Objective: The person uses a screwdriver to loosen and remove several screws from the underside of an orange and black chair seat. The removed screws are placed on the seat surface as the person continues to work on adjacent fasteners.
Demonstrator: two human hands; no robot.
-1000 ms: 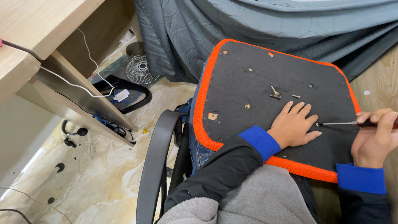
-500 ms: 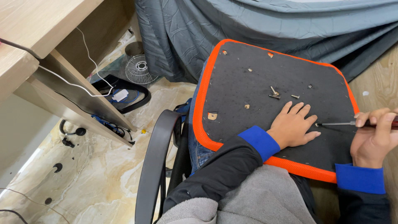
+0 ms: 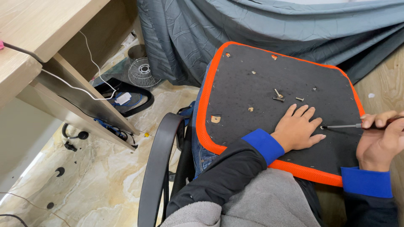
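Right hand wraps the screwdriver handle, so most of the handle is hidden, and its end is cut off at the 3 o'clock edge. Tip meets the seat pad at a spot too small to tell what it bears on. Left hand lies flat, covering whatever's under the palm. Two loose screws at 12 o'clock of that hand: head type too small to read. Pad's near edge is hidden by sleeves. Desk cut off at 9 and 12 o'clock edges.
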